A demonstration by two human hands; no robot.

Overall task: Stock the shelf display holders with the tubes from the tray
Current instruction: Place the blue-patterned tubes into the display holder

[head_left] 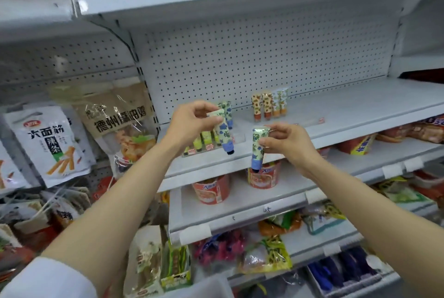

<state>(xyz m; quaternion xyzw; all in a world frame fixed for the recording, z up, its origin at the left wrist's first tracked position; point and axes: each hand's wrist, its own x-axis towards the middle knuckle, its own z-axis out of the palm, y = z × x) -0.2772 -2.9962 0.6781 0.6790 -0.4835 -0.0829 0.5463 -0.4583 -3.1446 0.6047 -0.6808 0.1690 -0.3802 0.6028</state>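
My left hand (189, 120) pinches the crimped top of a blue-flowered tube (224, 135), cap down, just above a clear display holder (206, 147) on the shelf. That holder has green-yellow tubes (204, 140) in front and another blue-flowered tube (228, 111) behind. My right hand (286, 140) pinches a second blue-flowered tube (257, 147) by its top, cap down, in front of the shelf edge. Farther back a second holder (288, 120) carries orange-patterned tubes (260, 105) and pale tubes (280, 102). The tray is out of view.
The white shelf (360, 115) stretches right, with a pegboard back. Instant-noodle cups (211, 189) stand on the shelf below. Snack bags (50, 144) hang at the left. More packets fill the lower shelves (264, 254).
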